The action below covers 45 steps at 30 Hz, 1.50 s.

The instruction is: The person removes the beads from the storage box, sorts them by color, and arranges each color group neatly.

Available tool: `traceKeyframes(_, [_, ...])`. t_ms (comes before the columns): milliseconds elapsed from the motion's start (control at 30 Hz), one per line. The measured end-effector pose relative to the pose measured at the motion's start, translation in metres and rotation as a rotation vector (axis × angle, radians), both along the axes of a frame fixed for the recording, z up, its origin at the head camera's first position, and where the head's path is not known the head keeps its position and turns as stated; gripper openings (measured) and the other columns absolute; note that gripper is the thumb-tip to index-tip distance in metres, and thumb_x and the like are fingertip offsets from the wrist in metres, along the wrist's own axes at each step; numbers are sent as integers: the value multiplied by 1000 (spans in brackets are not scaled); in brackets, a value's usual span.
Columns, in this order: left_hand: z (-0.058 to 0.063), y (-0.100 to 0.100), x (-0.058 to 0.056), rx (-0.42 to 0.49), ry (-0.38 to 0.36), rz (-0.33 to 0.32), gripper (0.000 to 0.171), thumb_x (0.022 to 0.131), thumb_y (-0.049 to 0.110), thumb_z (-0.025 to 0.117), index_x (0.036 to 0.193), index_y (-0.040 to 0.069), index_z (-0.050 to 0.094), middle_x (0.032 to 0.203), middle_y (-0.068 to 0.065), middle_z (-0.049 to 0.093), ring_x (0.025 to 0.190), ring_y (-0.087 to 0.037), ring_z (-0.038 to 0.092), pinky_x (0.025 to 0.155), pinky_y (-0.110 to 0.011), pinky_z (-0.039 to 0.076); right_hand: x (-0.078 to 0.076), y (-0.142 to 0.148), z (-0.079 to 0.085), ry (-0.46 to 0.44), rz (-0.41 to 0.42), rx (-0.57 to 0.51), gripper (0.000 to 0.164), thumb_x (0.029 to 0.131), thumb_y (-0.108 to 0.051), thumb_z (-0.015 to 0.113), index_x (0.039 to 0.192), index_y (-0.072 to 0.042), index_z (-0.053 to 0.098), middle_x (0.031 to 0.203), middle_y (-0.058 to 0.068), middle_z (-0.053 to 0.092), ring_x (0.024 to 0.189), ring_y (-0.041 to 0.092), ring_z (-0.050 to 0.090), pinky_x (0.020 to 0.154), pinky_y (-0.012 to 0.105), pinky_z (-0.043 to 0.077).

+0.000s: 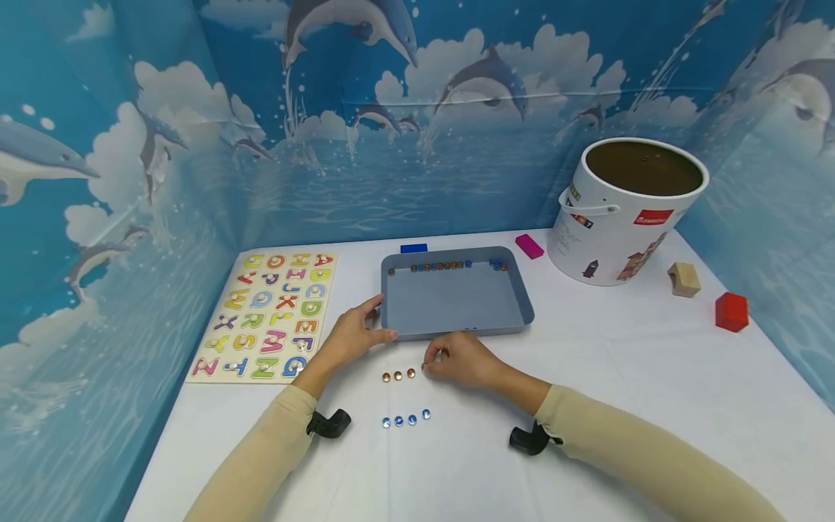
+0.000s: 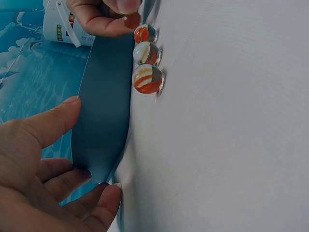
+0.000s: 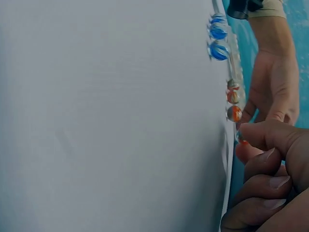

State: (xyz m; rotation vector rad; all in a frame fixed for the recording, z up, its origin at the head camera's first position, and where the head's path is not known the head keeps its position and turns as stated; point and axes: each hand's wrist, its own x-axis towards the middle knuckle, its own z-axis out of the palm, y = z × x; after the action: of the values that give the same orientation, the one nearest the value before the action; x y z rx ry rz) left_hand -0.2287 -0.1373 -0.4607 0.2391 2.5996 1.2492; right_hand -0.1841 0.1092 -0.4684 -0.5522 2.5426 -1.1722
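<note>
The left hand (image 1: 349, 337) reaches in left of centre, fingers spread and loose at the near-left corner of the grey tray (image 1: 457, 301). The right hand (image 1: 466, 360), at the centre, has its fingers curled, thumb and forefinger pinching one orange marble (image 2: 132, 21) — just right of three orange-swirled marbles (image 1: 398, 375) on the worktop (image 1: 457, 471). Four blue marbles (image 1: 399, 420) line up lower in the frame — more marbles (image 1: 440, 267), too small to count surely, sit along the tray's upper side.
</note>
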Motion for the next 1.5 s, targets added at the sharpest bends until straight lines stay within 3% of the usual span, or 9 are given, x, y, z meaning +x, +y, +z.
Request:
traceKeyframes(367, [0, 0, -1, 1, 18, -5, 85, 87, 29, 83, 158, 13, 38, 154, -21, 48, 144, -39, 42, 115, -54, 37, 4, -8, -5, 115, 31, 127, 6, 86, -16, 80, 88, -19, 75, 63, -10, 56, 55, 7, 48, 51, 23, 36])
traceKeyframes(533, [-2, 0, -1, 3, 13, -11, 85, 87, 28, 82, 158, 12, 38, 153, -22, 47, 144, -39, 41, 115, -54, 37, 0, -6, 13, 97, 0, 105, 4, 89, -21, 78, 93, -20, 75, 63, -7, 55, 56, 9, 48, 51, 23, 37])
traceKeyframes(700, [-2, 0, -1, 6, 11, -10, 86, 87, 29, 82, 159, 12, 38, 154, -21, 47, 144, -38, 42, 114, -54, 38, -32, -1, 51, 77, 17, -16, 9, 95, -19, 72, 102, -14, 76, 70, 2, 59, 60, 14, 49, 54, 27, 39])
traceKeyframes(867, [-2, -1, -1, 21, 13, -10, 86, 87, 27, 83, 158, 12, 38, 154, -19, 47, 143, -37, 43, 114, -53, 38, -79, -3, 69, -69, 39, -73, 22, 98, -19, 69, 117, -8, 72, 87, 20, 64, 61, 19, 49, 60, 32, 44])
traceKeyframes(1000, [-2, -1, -1, 25, 7, -18, 86, 87, 28, 83, 159, 12, 38, 156, -18, 46, 144, -37, 43, 114, -53, 38, -107, -13, 65, -169, 34, -15, 31, 97, -18, 69, 126, -5, 68, 92, 20, 64, 61, 19, 52, 62, 32, 45])
traceKeyframes(1133, [-1, -1, -1, 21, -3, -12, 87, 87, 29, 83, 159, 14, 38, 155, -18, 46, 144, -36, 43, 114, -53, 39, -123, -26, 54, -216, -2, 3, 36, 96, -16, 71, 129, -4, 67, 90, 13, 65, 65, 19, 57, 58, 30, 44])
traceKeyframes(1300, [1, -2, -1, 29, -3, -9, 86, 87, 28, 83, 159, 14, 38, 152, -22, 49, 143, -37, 44, 112, -53, 40, -132, -38, 41, -218, -56, -39, 34, 92, -12, 75, 124, -3, 69, 84, 14, 66, 68, 22, 60, 55, 30, 44])
traceKeyframes(1500, [1, -2, -2, 26, -17, -14, 86, 87, 29, 83, 159, 15, 38, 151, -23, 49, 143, -38, 43, 113, -53, 39, -130, -51, 30, -263, -38, 11, 25, 89, -9, 76, 114, -5, 71, 74, 8, 65, 61, 15, 58, 54, 27, 47])
